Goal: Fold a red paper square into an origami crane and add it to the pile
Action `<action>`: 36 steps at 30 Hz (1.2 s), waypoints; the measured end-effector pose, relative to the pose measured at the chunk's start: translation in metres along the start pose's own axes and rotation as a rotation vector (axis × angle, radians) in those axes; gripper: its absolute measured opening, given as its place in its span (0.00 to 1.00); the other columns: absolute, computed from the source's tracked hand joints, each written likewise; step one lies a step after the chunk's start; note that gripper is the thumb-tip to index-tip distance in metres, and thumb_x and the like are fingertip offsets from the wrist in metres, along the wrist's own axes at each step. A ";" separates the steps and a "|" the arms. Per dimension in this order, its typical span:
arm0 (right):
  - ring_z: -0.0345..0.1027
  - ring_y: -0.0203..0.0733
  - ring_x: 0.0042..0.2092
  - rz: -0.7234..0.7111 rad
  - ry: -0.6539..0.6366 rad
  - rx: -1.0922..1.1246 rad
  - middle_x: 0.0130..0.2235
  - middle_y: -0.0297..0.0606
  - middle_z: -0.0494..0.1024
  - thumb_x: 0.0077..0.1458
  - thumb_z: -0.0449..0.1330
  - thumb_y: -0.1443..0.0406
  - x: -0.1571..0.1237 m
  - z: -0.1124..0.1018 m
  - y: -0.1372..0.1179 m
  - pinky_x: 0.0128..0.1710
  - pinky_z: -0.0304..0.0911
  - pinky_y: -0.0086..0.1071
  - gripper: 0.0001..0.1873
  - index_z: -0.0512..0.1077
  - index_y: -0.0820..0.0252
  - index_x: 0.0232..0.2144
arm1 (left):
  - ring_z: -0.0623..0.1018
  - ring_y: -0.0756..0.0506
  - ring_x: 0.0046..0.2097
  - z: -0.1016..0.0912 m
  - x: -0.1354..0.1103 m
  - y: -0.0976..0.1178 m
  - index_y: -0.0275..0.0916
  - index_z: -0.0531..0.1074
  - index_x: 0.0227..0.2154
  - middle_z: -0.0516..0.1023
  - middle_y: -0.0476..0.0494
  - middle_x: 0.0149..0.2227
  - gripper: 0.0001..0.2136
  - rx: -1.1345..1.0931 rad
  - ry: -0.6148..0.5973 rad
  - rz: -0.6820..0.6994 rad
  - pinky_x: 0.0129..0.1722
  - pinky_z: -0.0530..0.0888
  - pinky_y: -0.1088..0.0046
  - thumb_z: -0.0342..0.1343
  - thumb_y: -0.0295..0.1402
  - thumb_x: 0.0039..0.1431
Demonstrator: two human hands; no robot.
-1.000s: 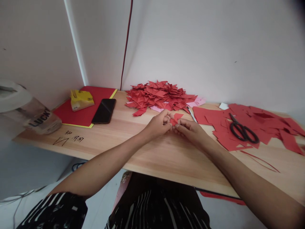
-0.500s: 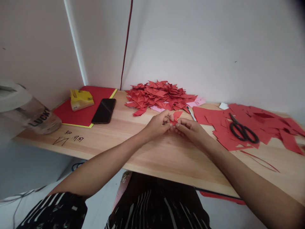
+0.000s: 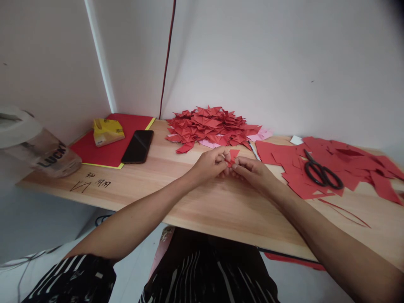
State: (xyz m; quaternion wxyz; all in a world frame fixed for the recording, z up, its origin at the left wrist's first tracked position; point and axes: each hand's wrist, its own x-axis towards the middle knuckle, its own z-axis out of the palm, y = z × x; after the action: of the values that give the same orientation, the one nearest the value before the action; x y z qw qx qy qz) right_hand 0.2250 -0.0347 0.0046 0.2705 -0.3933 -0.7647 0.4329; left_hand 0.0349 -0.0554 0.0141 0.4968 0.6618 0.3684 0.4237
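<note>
Between my two hands is a small piece of folded red paper (image 3: 234, 154), its pointed upper part showing above the fingers. My left hand (image 3: 214, 163) pinches its left side, thumb against fingers. From the right, my right hand (image 3: 251, 168) grips the lower edge with thumb and forefinger. The fingers cover most of the paper, so its full shape is hidden. Just behind the hands lies a heap of folded red paper pieces (image 3: 211, 126) against the wall, with some pink paper (image 3: 260, 135) under its edge.
Black-handled scissors (image 3: 322, 173) rest on loose red paper sheets (image 3: 350, 164) at right. A pen (image 3: 254, 150) lies beside the heap. Leftward are a phone (image 3: 138, 146), a red folder (image 3: 94, 152), a yellow packet (image 3: 108, 132) and a clear jug (image 3: 52, 158). The wooden table (image 3: 202, 206) ends before my lap.
The red paper has turned slightly in my fingers, and its visible tip looks different in shape. Both hands stay almost in the same place.
</note>
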 end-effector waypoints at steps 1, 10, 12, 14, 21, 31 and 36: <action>0.57 0.35 0.27 0.000 -0.005 -0.005 0.25 0.32 0.67 0.60 0.54 0.55 0.000 0.000 -0.001 0.28 0.54 0.31 0.16 0.65 0.58 0.24 | 0.72 0.54 0.23 0.000 0.000 0.000 0.38 0.63 0.32 0.73 0.53 0.22 0.07 -0.016 -0.007 -0.007 0.26 0.70 0.79 0.48 0.22 0.51; 0.55 0.34 0.26 0.007 -0.027 -0.068 0.24 0.31 0.64 0.58 0.54 0.56 -0.003 -0.002 -0.013 0.27 0.51 0.31 0.15 0.64 0.58 0.23 | 0.73 0.54 0.21 -0.001 0.002 -0.004 0.37 0.63 0.32 0.74 0.52 0.20 0.07 -0.075 -0.048 -0.064 0.24 0.71 0.80 0.50 0.21 0.49; 0.56 0.34 0.27 0.006 -0.035 -0.041 0.24 0.31 0.65 0.58 0.54 0.56 -0.002 -0.002 -0.012 0.28 0.52 0.31 0.16 0.65 0.58 0.24 | 0.74 0.54 0.22 -0.003 0.003 -0.006 0.36 0.63 0.32 0.75 0.51 0.21 0.06 -0.106 -0.057 -0.070 0.24 0.70 0.80 0.51 0.22 0.50; 0.57 0.35 0.27 0.012 -0.048 0.009 0.25 0.32 0.66 0.58 0.55 0.54 -0.002 -0.002 -0.010 0.29 0.54 0.31 0.16 0.65 0.58 0.24 | 0.75 0.53 0.22 -0.003 0.004 -0.008 0.36 0.63 0.31 0.75 0.50 0.21 0.05 -0.163 -0.066 -0.079 0.24 0.71 0.80 0.51 0.23 0.52; 0.60 0.35 0.29 0.045 -0.066 0.115 0.28 0.35 0.70 0.62 0.51 0.50 -0.003 -0.003 -0.006 0.30 0.56 0.31 0.22 0.70 0.59 0.27 | 0.76 0.52 0.23 -0.001 0.007 -0.009 0.36 0.62 0.31 0.77 0.49 0.22 0.05 -0.278 -0.071 -0.077 0.26 0.74 0.77 0.53 0.22 0.55; 0.58 0.33 0.26 0.076 -0.077 0.166 0.27 0.34 0.71 0.60 0.53 0.48 -0.001 -0.003 -0.004 0.27 0.53 0.30 0.23 0.70 0.59 0.25 | 0.77 0.53 0.25 -0.003 0.005 -0.008 0.35 0.62 0.31 0.77 0.48 0.24 0.05 -0.225 -0.134 -0.054 0.27 0.73 0.79 0.53 0.22 0.57; 0.58 0.33 0.26 0.078 -0.062 0.166 0.26 0.33 0.70 0.58 0.56 0.50 0.000 -0.003 -0.005 0.27 0.53 0.30 0.20 0.70 0.60 0.25 | 0.78 0.53 0.25 -0.003 0.005 -0.009 0.35 0.62 0.32 0.77 0.48 0.24 0.05 -0.220 -0.138 -0.062 0.27 0.73 0.79 0.53 0.22 0.57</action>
State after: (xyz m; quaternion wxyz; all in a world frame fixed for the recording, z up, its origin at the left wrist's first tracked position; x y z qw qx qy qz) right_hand 0.2258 -0.0352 0.0102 0.2612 -0.3853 -0.7184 0.5169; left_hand 0.0331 -0.0479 0.0069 0.6034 0.6191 0.3049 0.3995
